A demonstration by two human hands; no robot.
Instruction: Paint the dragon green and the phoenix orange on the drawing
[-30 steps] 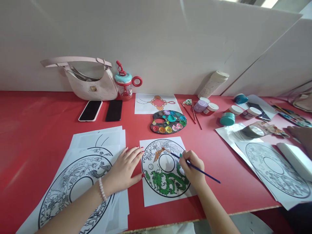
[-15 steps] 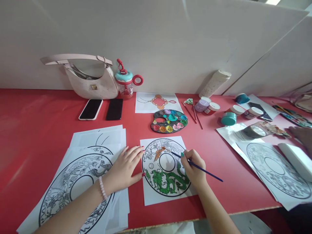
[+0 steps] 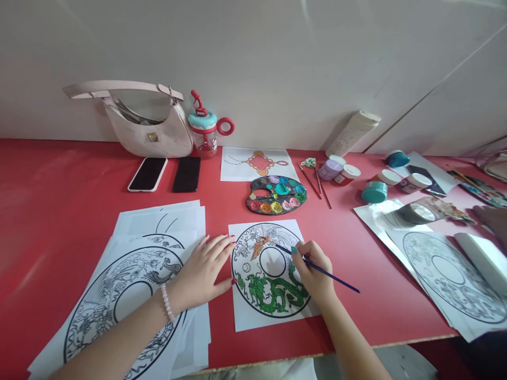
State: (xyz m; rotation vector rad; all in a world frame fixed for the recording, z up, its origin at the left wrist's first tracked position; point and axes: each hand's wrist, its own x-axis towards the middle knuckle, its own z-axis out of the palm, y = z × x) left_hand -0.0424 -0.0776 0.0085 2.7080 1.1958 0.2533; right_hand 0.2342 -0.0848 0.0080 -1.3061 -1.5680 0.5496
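Note:
In my right hand (image 3: 315,269) is a slim blue paintbrush (image 3: 332,276), pinched near its bristles. Its tip meets the orange patch on the bird in the round line drawing (image 3: 253,314). A green painted dragon (image 3: 269,295) fills the lower part of that ring. My left hand (image 3: 206,269) lies flat with fingers spread; its fingertips touch the drawing's left edge, while the palm rests over a stack of printed sheets (image 3: 103,264). Beyond the drawing sits a dark paint palette (image 3: 259,207) with wells of many colours.
Farther back are a white handbag (image 3: 154,137), a cup with a straw (image 3: 206,140), two phones (image 3: 148,174) and a painted knot picture (image 3: 233,171). Spare brushes (image 3: 318,182), several paint jars (image 3: 374,192) and another line drawing (image 3: 447,269) lie rightward. A co-worker's sleeve (image 3: 491,219) shows at the right edge.
The brush tip has shifted slightly rightward along the orange bird, with my right hand barely moving. My left hand stays in place. The camera view has tilted a little.

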